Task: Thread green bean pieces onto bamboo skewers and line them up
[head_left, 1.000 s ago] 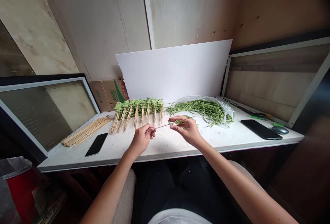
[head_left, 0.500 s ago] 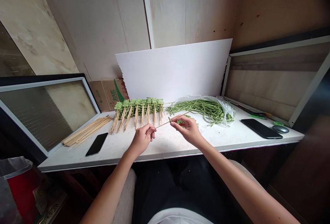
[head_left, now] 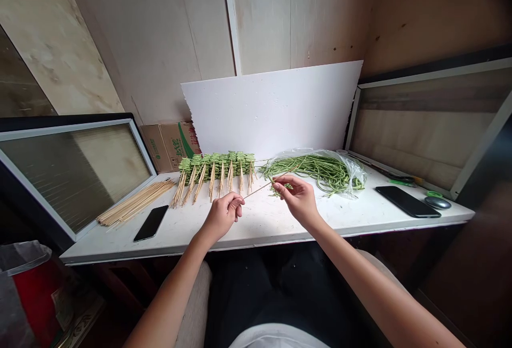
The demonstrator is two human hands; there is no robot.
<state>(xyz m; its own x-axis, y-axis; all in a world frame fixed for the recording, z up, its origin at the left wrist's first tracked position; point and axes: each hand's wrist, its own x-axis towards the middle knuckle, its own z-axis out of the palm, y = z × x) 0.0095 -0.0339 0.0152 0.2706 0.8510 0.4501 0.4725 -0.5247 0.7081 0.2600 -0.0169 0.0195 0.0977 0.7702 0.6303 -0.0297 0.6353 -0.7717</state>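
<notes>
My left hand (head_left: pixel 227 213) is closed around the lower end of a thin bamboo skewer (head_left: pixel 258 191), which slants up to the right above the table. Toward the skewer's other end, my right hand (head_left: pixel 298 197) pinches a short piece of green bean (head_left: pixel 273 182), mostly covered by the fingers. Short cut bean pieces (head_left: pixel 288 186) lie on the table just behind that hand. Beyond my left hand stand stacked rows of skewered bean pieces (head_left: pixel 218 165), their bare stick ends pointing toward me. Long green beans (head_left: pixel 316 167) spill from a clear plastic bag (head_left: pixel 354 177) at the back right.
On the white table (head_left: pixel 256 233), a pile of bare skewers (head_left: pixel 136 202) and a phone (head_left: pixel 151 223) lie at left. Another black phone (head_left: pixel 406 201) and a grey computer mouse (head_left: pixel 438 202) are at right. A white foam board (head_left: pixel 276 110) and a cardboard box (head_left: pixel 168 145) stand behind.
My right hand has shifted slightly right along the skewer, and the bean piece has moved with its fingertips. My left hand keeps its hold nearly in place.
</notes>
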